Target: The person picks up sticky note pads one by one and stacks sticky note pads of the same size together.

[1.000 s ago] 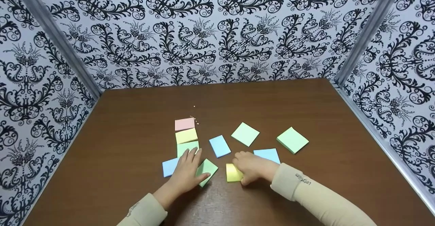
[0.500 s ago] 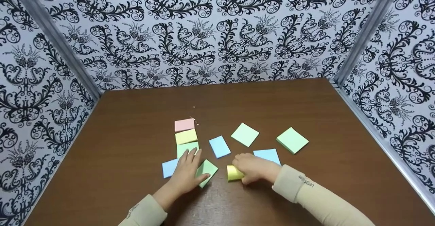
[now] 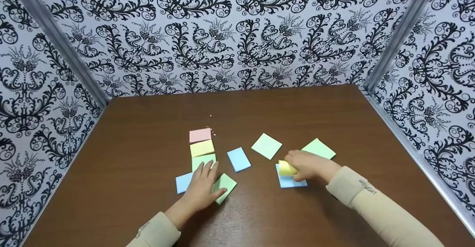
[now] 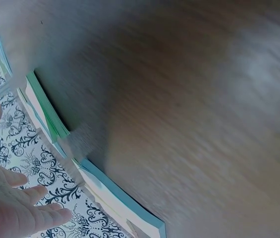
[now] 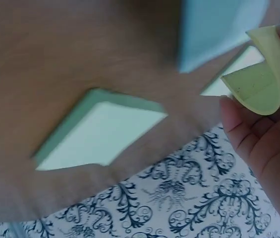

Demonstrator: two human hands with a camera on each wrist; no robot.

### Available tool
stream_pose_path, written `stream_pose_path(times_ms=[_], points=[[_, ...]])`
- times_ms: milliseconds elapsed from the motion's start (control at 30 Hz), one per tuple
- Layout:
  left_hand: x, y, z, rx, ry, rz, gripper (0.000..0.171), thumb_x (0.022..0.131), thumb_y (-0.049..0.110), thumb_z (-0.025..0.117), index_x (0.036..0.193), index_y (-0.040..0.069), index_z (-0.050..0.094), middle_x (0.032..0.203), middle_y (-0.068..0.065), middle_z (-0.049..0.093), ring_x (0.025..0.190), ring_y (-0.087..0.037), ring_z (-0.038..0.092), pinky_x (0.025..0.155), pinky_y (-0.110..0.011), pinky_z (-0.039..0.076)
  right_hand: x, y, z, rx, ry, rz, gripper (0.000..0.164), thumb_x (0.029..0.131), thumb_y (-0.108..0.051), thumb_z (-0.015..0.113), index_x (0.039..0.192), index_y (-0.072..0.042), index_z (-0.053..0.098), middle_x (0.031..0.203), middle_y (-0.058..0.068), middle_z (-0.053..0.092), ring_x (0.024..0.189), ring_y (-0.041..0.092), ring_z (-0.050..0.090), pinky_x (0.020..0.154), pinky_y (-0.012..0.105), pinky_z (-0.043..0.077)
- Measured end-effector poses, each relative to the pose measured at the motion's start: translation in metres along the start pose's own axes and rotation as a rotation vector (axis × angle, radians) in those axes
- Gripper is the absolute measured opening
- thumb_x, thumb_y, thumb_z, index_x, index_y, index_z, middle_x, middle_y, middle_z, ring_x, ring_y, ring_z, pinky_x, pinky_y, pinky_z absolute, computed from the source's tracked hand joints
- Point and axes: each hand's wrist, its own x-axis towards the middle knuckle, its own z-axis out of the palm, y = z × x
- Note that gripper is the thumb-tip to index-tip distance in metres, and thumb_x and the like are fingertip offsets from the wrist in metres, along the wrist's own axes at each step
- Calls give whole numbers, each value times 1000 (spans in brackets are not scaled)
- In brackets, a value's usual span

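My right hand (image 3: 311,165) grips a yellow sticky note pad (image 3: 285,168), bent into a curve between thumb and fingers. It hovers over a blue sticky note pad (image 3: 291,182). In the right wrist view the bent yellow pad (image 5: 258,91) curls like an open loop. My left hand (image 3: 199,192) is spread out, its fingertips over a green pad (image 3: 200,160) and its thumb over another green pad (image 3: 227,185); whether it touches them I cannot tell. Left of it lies a second blue pad (image 3: 183,183), partly covered by the hand.
A pink pad (image 3: 200,135) and a yellow pad (image 3: 202,148) line up beyond the left hand. Midway lie a blue pad (image 3: 239,159) and a pale green pad (image 3: 266,146). A thick green pad (image 3: 318,147) sits behind the right hand. Patterned walls (image 3: 237,35) enclose the brown table (image 3: 148,128).
The right hand has bent the yellow pad, then lifted it and carried it right and away from me, over the blue pad. The left hand stays in place.
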Motion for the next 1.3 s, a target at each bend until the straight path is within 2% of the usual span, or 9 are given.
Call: stream_pose_path(times_ms=[100,167,433,600,800,933,1033,1100,1300], points=[[-1,0,0,-8,-9,-7,78,85,42,60,139,-4,29,142,-25,29,130,-48,23,103,-58,21,-5,3,7,-9,-62,23,36,67,-15,69,97,-4,53,85,3,48,76,18,45,70,35,40],[0,0,0,-5,-8,-4,78,85,42,61,139,-4,29,142,-25,29,129,-48,23,102,-58,22,-6,3,11,-7,-75,18,38,67,-15,69,100,-4,53,87,3,49,78,19,46,72,37,40],[1,-1,2,10,10,5,78,84,43,61,139,-2,29,141,-24,30,129,-48,24,103,-57,22,-4,6,17,3,-73,14,45,61,-15,71,102,-5,54,86,0,44,77,16,42,69,32,40],[0,-5,4,20,25,10,77,84,43,61,138,-2,31,140,-25,31,128,-49,26,102,-57,23,-3,7,16,-34,-60,2,53,60,-19,74,107,-4,54,88,1,43,79,17,41,68,32,40],[0,-7,3,22,33,11,77,84,43,61,138,-2,31,140,-26,31,128,-48,25,103,-57,22,-3,5,13,-40,-98,47,63,63,-24,74,117,-2,51,99,6,45,84,20,41,70,36,39],[0,-7,3,19,19,0,77,84,44,60,139,-1,30,141,-25,30,129,-48,24,104,-56,21,-4,1,12,1,-133,80,69,67,-26,74,125,0,47,118,13,45,99,26,44,81,42,41],[-1,-6,2,21,1,-9,77,85,45,59,139,-1,29,142,-25,29,130,-47,23,104,-56,20,-4,1,14,33,-149,93,77,69,-29,74,133,1,40,130,16,40,114,31,42,91,48,38],[-1,-6,2,22,-7,-10,76,85,45,58,139,-1,29,142,-25,28,130,-47,22,104,-56,19,-4,1,16,41,-150,91,81,70,-29,74,135,2,37,133,16,39,119,33,40,95,49,35],[-1,-6,1,16,3,-6,76,85,45,58,139,-1,30,142,-25,29,130,-48,23,104,-57,20,-4,2,16,22,-116,44,79,69,-25,73,134,4,38,131,18,42,118,36,42,95,48,36]])
